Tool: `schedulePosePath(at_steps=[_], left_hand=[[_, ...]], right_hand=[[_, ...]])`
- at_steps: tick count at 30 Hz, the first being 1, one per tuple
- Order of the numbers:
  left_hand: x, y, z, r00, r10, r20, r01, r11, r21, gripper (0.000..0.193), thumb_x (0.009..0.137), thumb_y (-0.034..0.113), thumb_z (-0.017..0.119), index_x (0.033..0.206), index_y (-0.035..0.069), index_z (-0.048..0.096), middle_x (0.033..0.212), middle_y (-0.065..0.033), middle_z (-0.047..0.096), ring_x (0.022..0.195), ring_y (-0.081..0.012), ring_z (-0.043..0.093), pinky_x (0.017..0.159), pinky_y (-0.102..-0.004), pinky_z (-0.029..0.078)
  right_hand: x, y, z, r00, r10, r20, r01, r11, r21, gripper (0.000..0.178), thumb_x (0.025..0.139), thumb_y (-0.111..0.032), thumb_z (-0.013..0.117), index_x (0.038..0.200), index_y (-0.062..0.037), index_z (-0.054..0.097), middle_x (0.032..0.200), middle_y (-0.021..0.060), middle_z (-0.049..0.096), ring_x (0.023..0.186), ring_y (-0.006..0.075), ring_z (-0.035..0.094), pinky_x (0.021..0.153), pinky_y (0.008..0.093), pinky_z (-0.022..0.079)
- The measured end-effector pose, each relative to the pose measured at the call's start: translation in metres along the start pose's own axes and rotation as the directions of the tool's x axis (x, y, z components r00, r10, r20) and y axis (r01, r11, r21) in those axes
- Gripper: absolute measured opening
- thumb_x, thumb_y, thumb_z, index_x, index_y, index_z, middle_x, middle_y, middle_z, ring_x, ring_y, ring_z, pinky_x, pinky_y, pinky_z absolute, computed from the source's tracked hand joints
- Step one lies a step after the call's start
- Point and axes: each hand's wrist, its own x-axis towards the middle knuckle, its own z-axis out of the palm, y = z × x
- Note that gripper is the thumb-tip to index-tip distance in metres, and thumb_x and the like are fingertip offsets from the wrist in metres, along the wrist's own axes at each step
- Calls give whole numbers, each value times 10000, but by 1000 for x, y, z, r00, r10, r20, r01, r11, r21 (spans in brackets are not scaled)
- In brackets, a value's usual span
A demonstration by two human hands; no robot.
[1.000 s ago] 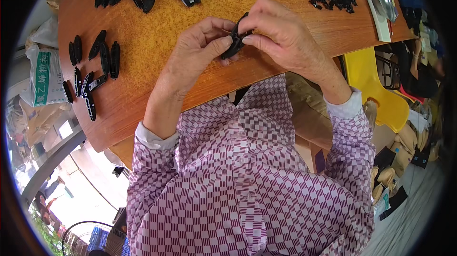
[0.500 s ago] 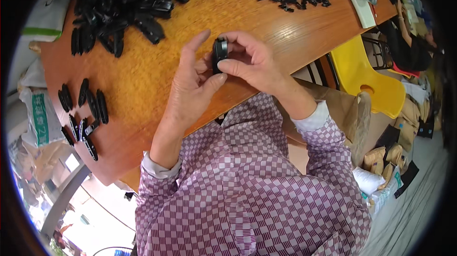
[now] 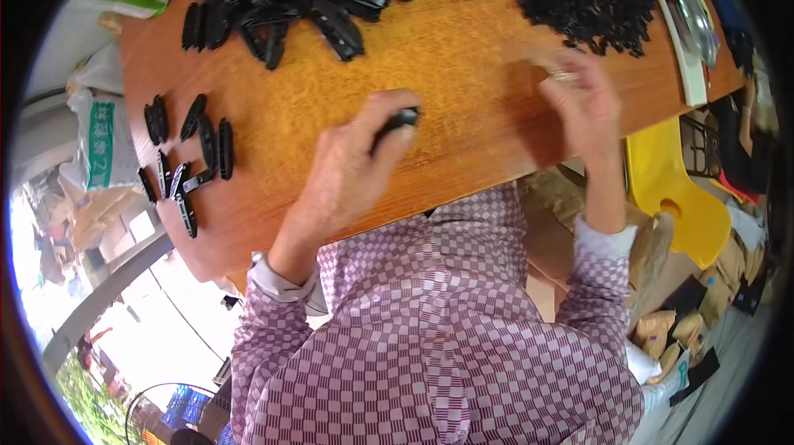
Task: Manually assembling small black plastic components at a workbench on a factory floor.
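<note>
My left hand (image 3: 341,170) is closed around a small black plastic piece (image 3: 403,118) above the wooden table (image 3: 463,131). One rounded, shiny end of the piece shows between thumb and forefinger; the rest is covered. My right hand (image 3: 585,106) is over the right part of the table, smeared by motion, so whether its fingers grip anything is unclear. Beyond it lies a heap of small black plastic bits (image 3: 583,2). Farther left, a large pile of longer black plastic parts (image 3: 335,30) covers the table's far side.
Several elongated black pieces (image 3: 207,143) are grouped at the table's left end. A white strip (image 3: 683,56) and a metal dish (image 3: 693,15) lie at the far right. Beside the table's right edge stands a yellow chair (image 3: 670,189). White sacks (image 3: 103,139) stand at the left.
My right hand has let go of the black piece and swung right, toward the heap of small bits. The left hand keeps the piece. The whole view has shifted.
</note>
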Motion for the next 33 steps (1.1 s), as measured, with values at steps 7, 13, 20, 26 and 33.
schedulePosePath(at_steps=[7, 13, 20, 26, 33], left_hand=[[-28, -15, -66, 990, 102, -96, -8, 727, 686, 91, 878, 108, 551, 948, 68, 591, 825, -112, 597, 616, -246, 589, 535, -344, 453], [24, -26, -79, 921, 354, -160, -104, 621, 777, 219, 817, 100, 597, 1036, 99, 592, 969, -89, 570, 867, -282, 583, 708, -391, 482], [61, -47, -80, 778, 628, 8, -271, 325, 906, 276, 792, 9, 572, 1053, 100, 581, 1064, -69, 545, 994, -276, 542, 794, -393, 491], [50, -41, -74, 785, 610, 103, -344, 292, 892, 253, 776, -35, 549, 1006, 60, 509, 1043, -85, 565, 999, -263, 544, 783, -364, 499], [36, -22, -35, 930, 292, -222, -138, 839, 526, 234, 834, 130, 625, 983, 42, 468, 913, -119, 618, 831, -249, 627, 699, -339, 515]], right_hand=[[45, 45, -28, 980, -200, 15, 154, 702, -695, 223, 837, -182, 655, 970, -16, 589, 924, 118, 589, 800, 283, 566, 690, 350, 456], [40, 44, -14, 991, -86, -99, 59, 967, -249, 126, 862, -143, 631, 952, -70, 583, 835, 67, 600, 682, 223, 564, 612, 306, 450], [9, 10, 12, 857, 166, 488, -514, 223, 828, 170, 916, -132, 570, 1085, -147, 564, 895, 58, 540, 690, 95, 498, 533, 201, 404], [-4, -7, 25, 847, 71, 527, -529, 215, 821, 165, 911, -146, 580, 1071, -109, 569, 893, 88, 552, 674, 113, 547, 519, 192, 462], [-13, -23, 29, 886, 134, 444, -463, 297, 835, 118, 912, -121, 576, 1020, -74, 582, 812, 97, 632, 620, 125, 597, 486, 201, 477]])
